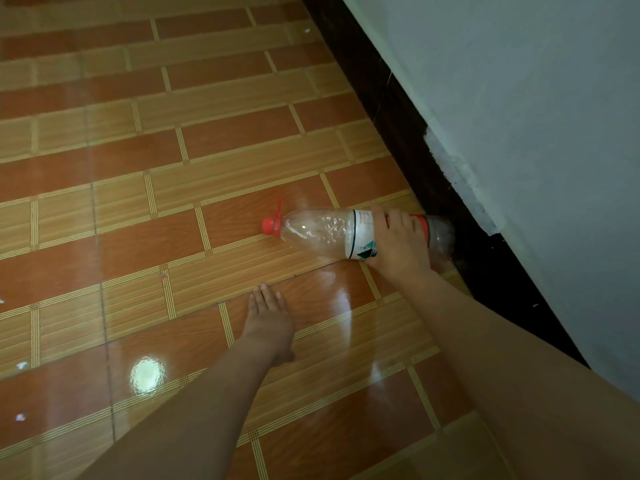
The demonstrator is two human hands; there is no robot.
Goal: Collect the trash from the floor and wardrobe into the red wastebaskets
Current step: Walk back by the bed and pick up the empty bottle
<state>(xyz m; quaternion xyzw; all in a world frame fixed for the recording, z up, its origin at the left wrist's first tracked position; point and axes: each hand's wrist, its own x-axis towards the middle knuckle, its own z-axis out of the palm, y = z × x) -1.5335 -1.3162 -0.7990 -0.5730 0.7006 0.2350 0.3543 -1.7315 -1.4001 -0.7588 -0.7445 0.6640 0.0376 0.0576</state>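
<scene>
A large clear plastic bottle [322, 232] with a red cap and a white label lies on its side on the tiled floor, cap pointing left, base near the dark skirting. My right hand [398, 244] grips its body over the label, fingers curled round it. Below the bottle, my left hand [268, 318] hovers over the floor with fingers straight and holds nothing. No red wastebasket is in view.
Small scraps of paper [20, 417] lie at the far left on the floor, and another white scrap [307, 30] lies far up. A white wall [519, 98] with a dark skirting [398, 116] runs along the right side.
</scene>
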